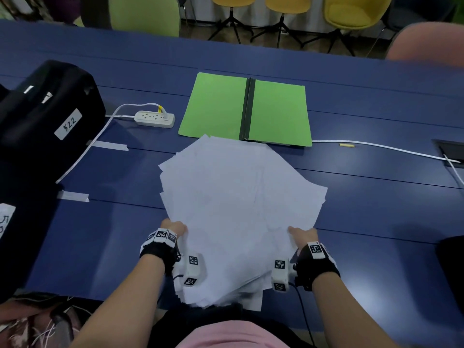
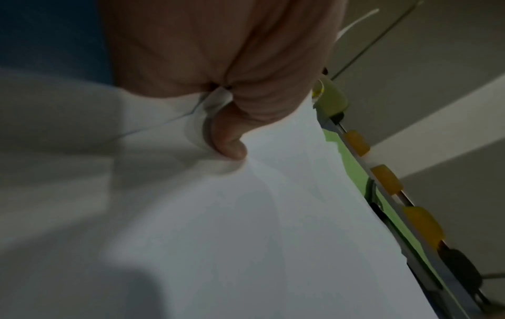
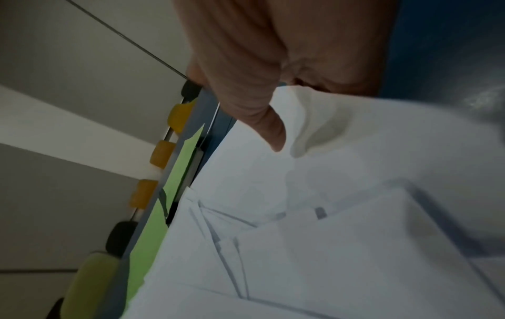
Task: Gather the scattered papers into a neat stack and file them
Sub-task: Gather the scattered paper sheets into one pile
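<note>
Both hands, left hand (image 1: 175,228) and right hand (image 1: 302,234), pinch the fanned papers (image 1: 238,197) near the folder (image 1: 246,110); loose sheets could slip out.

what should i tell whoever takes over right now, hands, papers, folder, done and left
Left hand: grips the pile's left near edge, thumb on top.
Right hand: grips the right near edge the same way.
Papers: one fanned, uneven pile held in both hands, its far part over the blue table, corners sticking out.
Green folder: lies open just beyond the pile, nothing in it.
Done: sheets gathered into one pile.
Left: square the edges, lay the stack in the folder, close it.
</note>
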